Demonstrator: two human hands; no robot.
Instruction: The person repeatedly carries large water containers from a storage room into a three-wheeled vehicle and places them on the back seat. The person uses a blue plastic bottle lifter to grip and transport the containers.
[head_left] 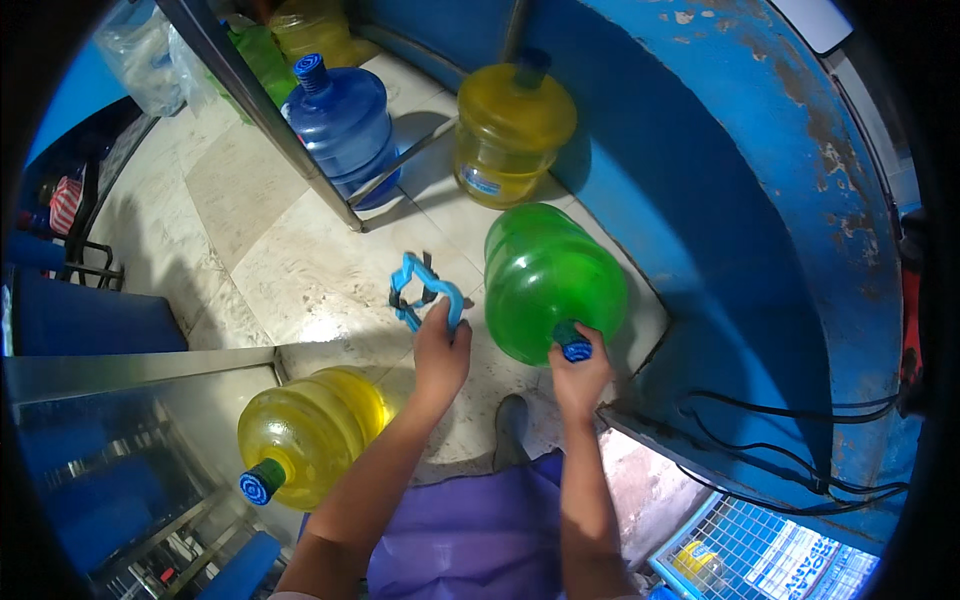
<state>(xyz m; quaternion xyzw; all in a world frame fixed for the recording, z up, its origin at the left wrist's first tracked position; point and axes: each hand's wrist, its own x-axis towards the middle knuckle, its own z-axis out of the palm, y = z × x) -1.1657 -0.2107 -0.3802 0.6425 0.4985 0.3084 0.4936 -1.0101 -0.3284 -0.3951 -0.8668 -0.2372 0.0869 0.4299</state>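
My left hand (440, 350) is closed on a light-blue looped band (456, 300) with black parts, held above the tiled floor; I cannot make out its exact kind. My right hand (582, 378) grips the capped neck of a large green water jug (550, 275), which leans with its neck toward me. The jug's blue cap (574, 351) shows beside my fingers. To the left of my left forearm is a yellow water jug (310, 430), its capped neck pointing to the lower left.
A blue jug (350, 130) and another yellow jug (515, 130) stand farther back near a metal frame (290, 140). A curved blue wall (720, 230) bounds the right side. Black cables (760, 412) hang there, above a blue wire crate (730, 535).
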